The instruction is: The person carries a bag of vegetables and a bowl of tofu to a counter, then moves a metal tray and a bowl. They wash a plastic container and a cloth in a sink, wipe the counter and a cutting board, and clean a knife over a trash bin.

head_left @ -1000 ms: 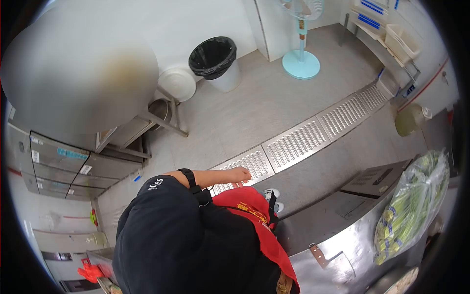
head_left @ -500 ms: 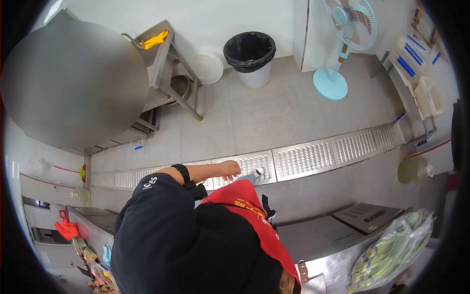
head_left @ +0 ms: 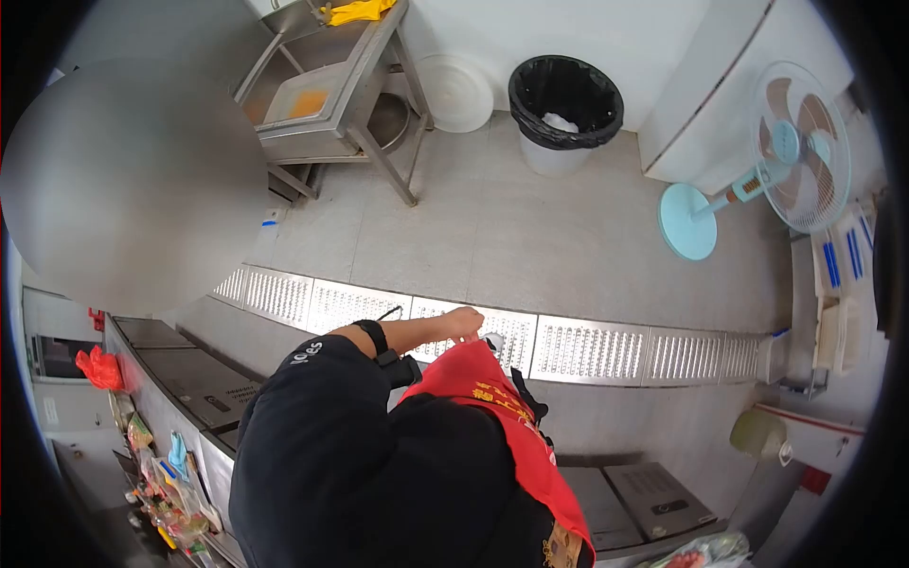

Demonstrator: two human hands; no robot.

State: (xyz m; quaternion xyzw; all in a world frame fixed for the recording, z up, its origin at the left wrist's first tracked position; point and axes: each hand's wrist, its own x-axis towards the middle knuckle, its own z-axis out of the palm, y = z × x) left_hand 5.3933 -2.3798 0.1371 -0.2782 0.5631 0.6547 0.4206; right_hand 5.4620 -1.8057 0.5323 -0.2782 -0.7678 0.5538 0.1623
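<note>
My left hand [head_left: 462,324] is in front of my body, beside the upper edge of the red apron [head_left: 473,379] with yellow lettering. Its fingers are curled in and closed; what they hold, if anything, is too small to make out. A black strap [head_left: 372,333] circles that forearm, with a dark device next to it. Just past the hand, part of a shoe [head_left: 493,341] shows over the metal floor grating [head_left: 587,350]. My right hand is out of view.
Ahead are a metal sink stand [head_left: 369,123] with yellow gloves [head_left: 360,11], a black-lined bin [head_left: 568,104] and a turquoise fan [head_left: 689,222]. Steel counters [head_left: 213,383] stand at the left and lower right. A grey blurred circle covers the upper left.
The view has turned; the bin, fan and sink stand now appear farther right. White material now shows inside the bin. My left hand is slightly higher in the view, its fingers closer to the apron edge.
</note>
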